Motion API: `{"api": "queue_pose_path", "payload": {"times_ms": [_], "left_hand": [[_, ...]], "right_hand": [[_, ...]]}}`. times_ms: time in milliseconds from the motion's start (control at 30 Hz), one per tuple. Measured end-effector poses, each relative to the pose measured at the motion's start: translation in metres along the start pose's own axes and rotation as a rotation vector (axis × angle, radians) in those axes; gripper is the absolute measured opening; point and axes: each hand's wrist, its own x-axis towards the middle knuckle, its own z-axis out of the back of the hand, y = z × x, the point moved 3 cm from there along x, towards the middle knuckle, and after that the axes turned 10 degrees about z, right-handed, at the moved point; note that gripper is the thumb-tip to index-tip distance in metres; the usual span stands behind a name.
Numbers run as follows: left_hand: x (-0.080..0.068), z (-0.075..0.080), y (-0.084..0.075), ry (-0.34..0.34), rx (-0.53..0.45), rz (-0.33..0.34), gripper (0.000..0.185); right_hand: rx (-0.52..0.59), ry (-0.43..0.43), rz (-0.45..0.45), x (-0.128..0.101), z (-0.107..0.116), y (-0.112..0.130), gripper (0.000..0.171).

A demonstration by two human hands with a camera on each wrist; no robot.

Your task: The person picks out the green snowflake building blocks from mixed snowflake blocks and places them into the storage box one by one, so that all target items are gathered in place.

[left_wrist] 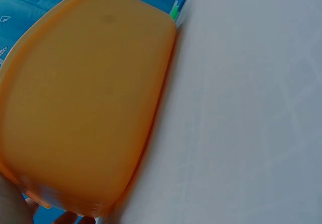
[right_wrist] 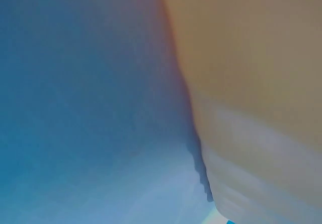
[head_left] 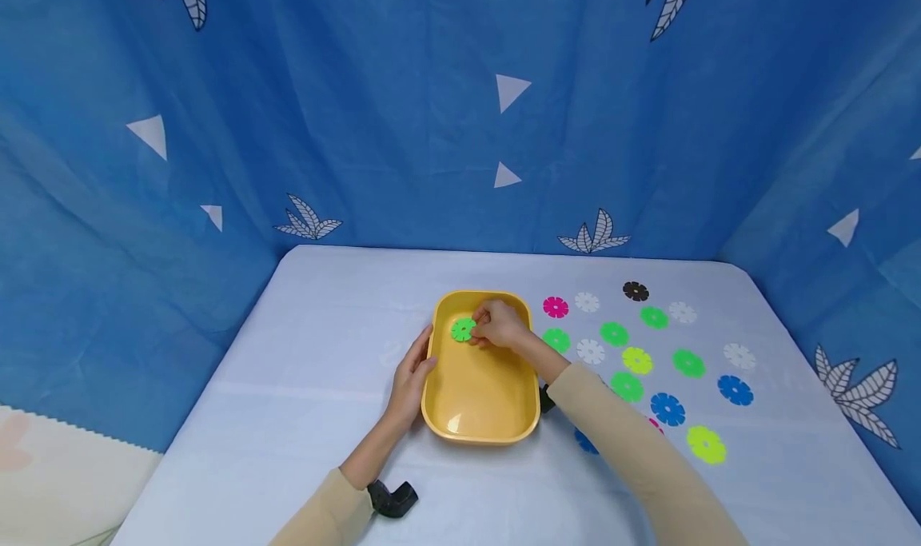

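Observation:
A yellow plastic tray (head_left: 480, 406) stands on the white table, and its outer side fills much of the left wrist view. My left hand (head_left: 412, 378) grips its left side, thumb at the rim and fingers along the outside; the fingertips (left_wrist: 65, 217) show at the tray's edge in the left wrist view. Inside the tray's far part, my right hand (head_left: 498, 324) pinches the right edge of a green notched disc (head_left: 463, 329) between thumb and fingers. The right wrist view is blurred and shows neither this hand nor the disc.
Right of the tray lie several notched discs, among them a pink disc (head_left: 556, 307), a black disc (head_left: 635, 291), a blue disc (head_left: 667, 409) and a yellow disc (head_left: 707, 444). The right sleeve (head_left: 633, 450) covers some. A blue patterned cloth (head_left: 432, 114) hangs behind the table.

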Motion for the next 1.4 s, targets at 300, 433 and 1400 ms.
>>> {"api": "queue_pose_path", "payload": {"times_ms": [300,433,1400], "left_hand": [[0.001,0.0,0.001,-0.01,0.011,0.012,0.054],[0.001,0.001,0.001,-0.013,0.008,0.009,0.054],[0.001,0.0,0.0,0.012,-0.001,0.039,0.054]], "right_hand": [[-0.055,0.015,-0.001,-0.001,0.001,-0.001,0.027],[-0.007,0.025,0.074,-0.007,0.005,0.006,0.03],[-0.072,-0.215,-0.055,-0.196,0.158,-0.059,0.055]]}}
